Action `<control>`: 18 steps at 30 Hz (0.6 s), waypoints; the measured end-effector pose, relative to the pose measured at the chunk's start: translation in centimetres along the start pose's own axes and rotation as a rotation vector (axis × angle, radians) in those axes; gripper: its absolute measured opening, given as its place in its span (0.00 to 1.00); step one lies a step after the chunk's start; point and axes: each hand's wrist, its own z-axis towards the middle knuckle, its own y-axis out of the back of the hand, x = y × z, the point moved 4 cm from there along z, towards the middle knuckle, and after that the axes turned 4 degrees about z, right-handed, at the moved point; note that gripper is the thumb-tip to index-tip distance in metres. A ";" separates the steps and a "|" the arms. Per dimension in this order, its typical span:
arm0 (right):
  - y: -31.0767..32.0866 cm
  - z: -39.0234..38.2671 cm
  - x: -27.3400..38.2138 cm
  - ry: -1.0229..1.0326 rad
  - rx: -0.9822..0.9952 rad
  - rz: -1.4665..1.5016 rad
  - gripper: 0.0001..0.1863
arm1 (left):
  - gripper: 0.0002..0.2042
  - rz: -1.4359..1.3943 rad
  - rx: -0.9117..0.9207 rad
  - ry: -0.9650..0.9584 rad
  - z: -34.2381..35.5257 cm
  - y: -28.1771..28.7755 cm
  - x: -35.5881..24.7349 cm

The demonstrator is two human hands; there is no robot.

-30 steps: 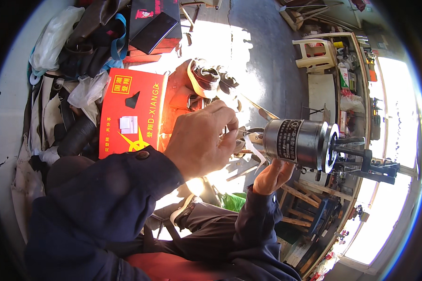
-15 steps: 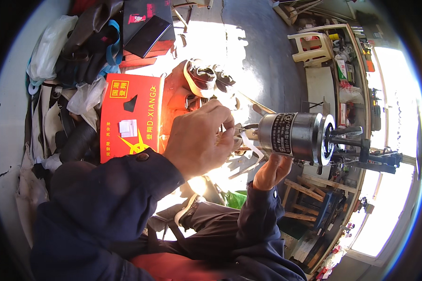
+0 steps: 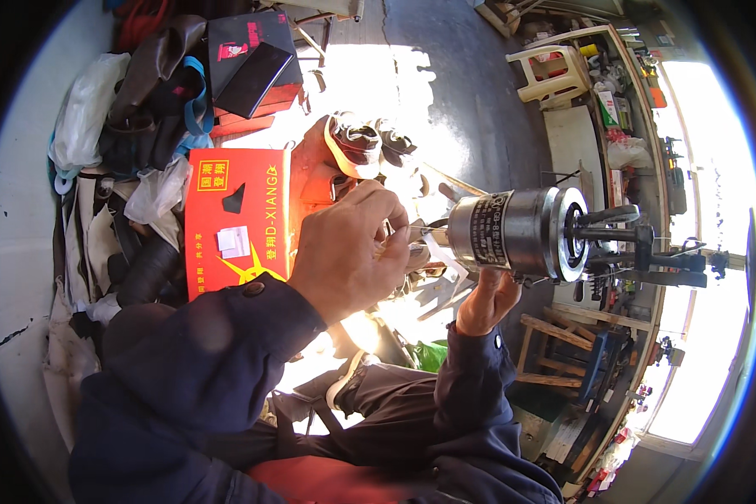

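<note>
A shiny metal cylinder with a dark label, the head of a shoe-patching machine [image 3: 521, 235], lies across the middle right of the head view. My right hand [image 3: 489, 302] grips it from below, its thumb and fingers pressed to the near side and partly hidden. Left of the machine's narrow end, my left hand [image 3: 349, 252] is closed in a pinch. A thin pale thread [image 3: 418, 227] runs between those fingertips and the machine; the exact grip is partly hidden. Dark rods and a crank-like bracket [image 3: 643, 248] extend from the machine's right end.
Beyond my left wrist is a red box [image 3: 206, 244], with dark shoes [image 3: 357, 147] beside it. Bags and leather scraps [image 3: 151, 193] pile up at the left. A cream plastic stool [image 3: 554, 76], a wooden frame [image 3: 563, 353] and cluttered shelves [image 3: 622, 126] stand right.
The view has shifted slightly. The machine appears a little further left, nearer my left hand, and its round end shows more. My left hand keeps its pinch and my right hand stays under the cylinder.
</note>
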 end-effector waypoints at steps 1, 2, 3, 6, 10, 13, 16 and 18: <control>0.0 0.0 0.0 0.003 0.010 -0.002 0.25 | 0.04 0.016 0.004 -0.001 0.0 0.0 0.0; 0.0 0.0 0.0 -0.001 0.016 -0.005 0.25 | 0.04 0.032 0.007 -0.002 0.0 0.0 0.0; 0.1 0.0 -0.1 0.001 0.016 -0.012 0.25 | 0.04 0.023 0.010 -0.003 0.0 -0.1 0.0; 0.1 -0.1 -0.2 0.004 -0.007 0.008 0.25 | 0.04 0.004 0.017 -0.005 0.0 -0.1 0.0; 0.1 -0.2 -0.3 0.002 -0.009 0.009 0.24 | 0.04 0.010 0.023 -0.006 0.0 -0.2 0.0; 0.2 -0.2 -0.4 -0.009 -0.018 0.011 0.23 | 0.05 0.030 0.018 -0.018 0.0 -0.2 -0.1; 0.0 -0.3 -0.1 -0.017 -0.011 0.005 0.21 | 0.04 0.049 0.014 -0.023 0.0 -0.2 -0.1; -0.3 -0.2 0.3 -0.009 -0.003 -0.014 0.20 | 0.04 0.049 0.010 -0.032 0.0 -0.3 -0.1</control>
